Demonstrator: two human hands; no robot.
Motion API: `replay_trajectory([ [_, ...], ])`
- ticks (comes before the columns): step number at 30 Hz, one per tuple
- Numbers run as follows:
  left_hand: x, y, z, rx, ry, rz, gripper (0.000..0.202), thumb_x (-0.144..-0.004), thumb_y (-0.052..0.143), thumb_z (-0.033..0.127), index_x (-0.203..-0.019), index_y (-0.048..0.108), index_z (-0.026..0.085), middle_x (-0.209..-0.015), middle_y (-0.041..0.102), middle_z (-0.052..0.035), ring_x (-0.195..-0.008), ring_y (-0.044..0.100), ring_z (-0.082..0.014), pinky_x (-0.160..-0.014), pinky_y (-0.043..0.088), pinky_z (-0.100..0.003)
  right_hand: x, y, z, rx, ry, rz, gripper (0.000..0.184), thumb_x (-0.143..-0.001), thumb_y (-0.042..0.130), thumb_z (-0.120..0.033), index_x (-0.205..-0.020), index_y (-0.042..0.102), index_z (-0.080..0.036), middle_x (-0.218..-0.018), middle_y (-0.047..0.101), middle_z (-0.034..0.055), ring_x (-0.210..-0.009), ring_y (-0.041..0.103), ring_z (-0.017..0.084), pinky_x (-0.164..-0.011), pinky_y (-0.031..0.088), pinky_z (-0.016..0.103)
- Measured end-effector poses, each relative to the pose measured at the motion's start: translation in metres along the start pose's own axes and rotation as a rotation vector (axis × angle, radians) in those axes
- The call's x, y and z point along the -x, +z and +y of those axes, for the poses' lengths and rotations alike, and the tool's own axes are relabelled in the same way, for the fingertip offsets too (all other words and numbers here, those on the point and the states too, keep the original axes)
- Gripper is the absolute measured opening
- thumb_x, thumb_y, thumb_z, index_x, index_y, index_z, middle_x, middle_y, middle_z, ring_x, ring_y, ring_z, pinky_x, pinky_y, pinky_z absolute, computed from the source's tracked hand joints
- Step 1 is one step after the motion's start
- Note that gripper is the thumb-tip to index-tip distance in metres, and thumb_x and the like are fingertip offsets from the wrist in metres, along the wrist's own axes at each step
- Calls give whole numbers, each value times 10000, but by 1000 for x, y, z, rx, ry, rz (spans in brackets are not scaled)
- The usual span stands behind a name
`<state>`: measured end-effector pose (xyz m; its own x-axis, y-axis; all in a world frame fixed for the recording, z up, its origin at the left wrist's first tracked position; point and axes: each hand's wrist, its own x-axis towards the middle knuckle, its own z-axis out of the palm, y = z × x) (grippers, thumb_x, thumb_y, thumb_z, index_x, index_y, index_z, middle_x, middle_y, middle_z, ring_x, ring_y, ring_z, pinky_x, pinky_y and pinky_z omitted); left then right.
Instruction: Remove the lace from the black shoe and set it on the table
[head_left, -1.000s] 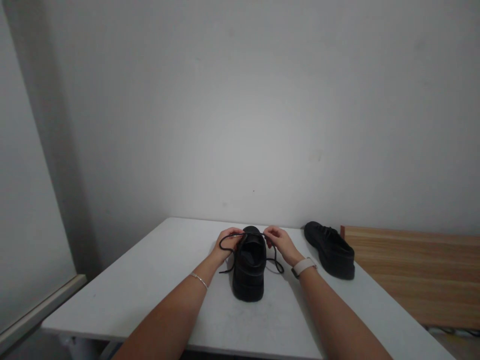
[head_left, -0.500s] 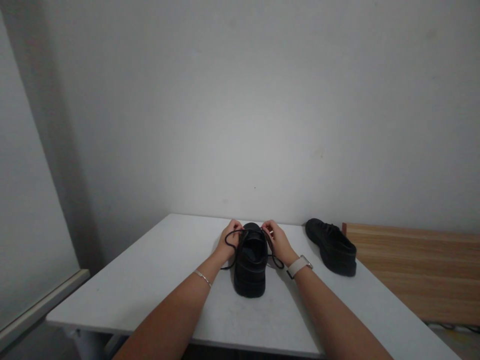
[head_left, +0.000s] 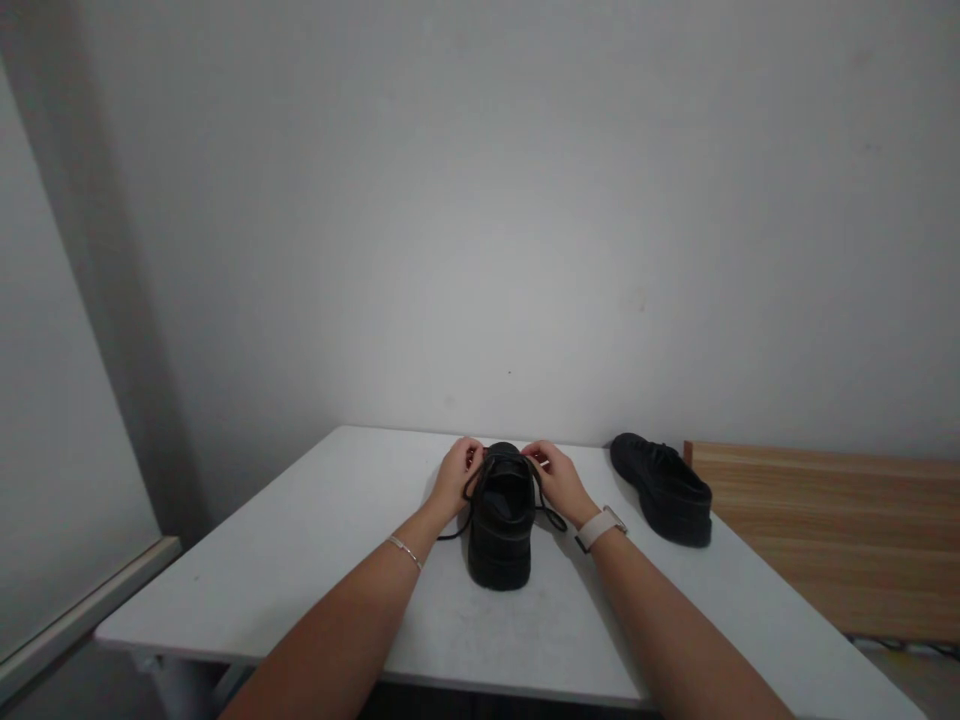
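Observation:
A black lace-up shoe (head_left: pixel 500 560) stands upright on the white table, heel toward me and toe toward the wall. My left hand (head_left: pixel 457 478) is at the left side of its lacing, fingers closed on the black shoelace (head_left: pixel 453 535), whose loose end hangs down to the tabletop. On the opposite side, my right hand (head_left: pixel 556 482) pinches the lace near the top of the shoe, and a loop of it droops beside the wrist. The fingertips of both hands are partly hidden and small in view.
A second black shoe (head_left: pixel 667 500) rests at the table's right edge, toe angled to the back left. Beyond that edge is a wood-grain panel (head_left: pixel 817 540). The white table (head_left: pixel 300 560) meets a grey wall (head_left: pixel 495 220) at the back.
The lace loop by my left hand has drawn in closer to the shoe. My left fingers have curled a little more. Both shoes stay in place.

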<state>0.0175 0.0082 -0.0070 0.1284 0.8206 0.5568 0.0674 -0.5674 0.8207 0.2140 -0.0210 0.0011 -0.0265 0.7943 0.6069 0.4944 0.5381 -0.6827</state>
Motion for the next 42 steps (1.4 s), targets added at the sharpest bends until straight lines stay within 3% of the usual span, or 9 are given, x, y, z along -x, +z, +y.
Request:
replay_trajectory([
  [4, -4, 1, 3, 50, -12, 18, 169, -847, 565, 334, -858, 606, 170, -837, 664, -53, -785, 617, -174, -717, 482, -281, -2, -2, -2, 0, -14, 65, 167, -874, 500, -334, -904, 587, -194, -898, 634, 66, -833, 585, 201, -734, 471, 336],
  [8, -5, -3, 2, 89, -61, -8, 262, -754, 686, 340, -930, 653, 149, -906, 694, -85, -806, 633, -185, -730, 498, -293, -3, -6, -3, -35, 19, 81, 237, -877, 511, -396, -985, 568, -193, -907, 628, 60, -836, 582, 196, -717, 471, 321],
  [14, -4, -8, 2, 135, -93, -81, 269, -717, 722, 410, -736, 663, 149, -752, 698, -59, -726, 635, -192, -717, 493, -304, -3, -5, 2, -143, 79, -26, 285, -799, 605, -474, -821, 616, -190, -810, 659, 37, -712, 574, 172, -647, 470, 303],
  [19, -5, -11, 7, 199, -102, -17, 327, -810, 594, 502, -833, 565, 177, -747, 674, -46, -754, 651, -184, -753, 515, -320, -8, -5, 5, -275, 135, 64, 348, -773, 583, -547, -820, 531, -206, -739, 615, 22, -700, 586, 175, -675, 481, 321],
  [23, -6, -13, 8, 176, -88, 17, 282, -805, 597, 450, -889, 510, 196, -612, 544, 45, -634, 593, -144, -691, 503, -286, -9, -10, 5, -346, 206, 114, 371, -764, 571, -566, -842, 504, -209, -662, 575, -9, -662, 582, 165, -667, 472, 311],
  [29, -6, -22, 5, -4, -66, 27, 297, -671, 711, 271, -933, 603, 182, -557, 375, 99, -537, 402, -109, -566, 329, -225, -5, -17, 5, -322, 338, -34, 403, -676, 689, -553, -786, 569, -184, -505, 447, -79, -420, 340, 78, -401, 244, 216],
  [32, -3, -28, 1, -79, -101, -59, 192, -670, 728, 330, -712, 650, 159, -519, 450, 62, -537, 415, -126, -543, 287, -245, -3, -20, 5, -287, 377, -157, 407, -651, 725, -545, -748, 623, -163, -505, 458, -71, -418, 295, 61, -385, 182, 202],
  [35, -2, -30, -3, -89, -140, -137, 283, -689, 713, 408, -606, 638, 148, -532, 529, 23, -540, 449, -138, -527, 283, -251, -1, -24, 2, -265, 380, -223, 386, -657, 731, -531, -702, 639, -159, -503, 452, -67, -433, 287, 60, -393, 178, 202],
  [42, -7, -30, -7, 49, -203, -106, 279, -643, 737, 409, -631, 640, 148, -593, 593, -4, -616, 528, -159, -572, 383, -254, -4, -24, -1, -275, 318, -83, 333, -630, 753, -476, -649, 597, -182, -548, 501, -44, -509, 402, 97, -449, 312, 219],
])
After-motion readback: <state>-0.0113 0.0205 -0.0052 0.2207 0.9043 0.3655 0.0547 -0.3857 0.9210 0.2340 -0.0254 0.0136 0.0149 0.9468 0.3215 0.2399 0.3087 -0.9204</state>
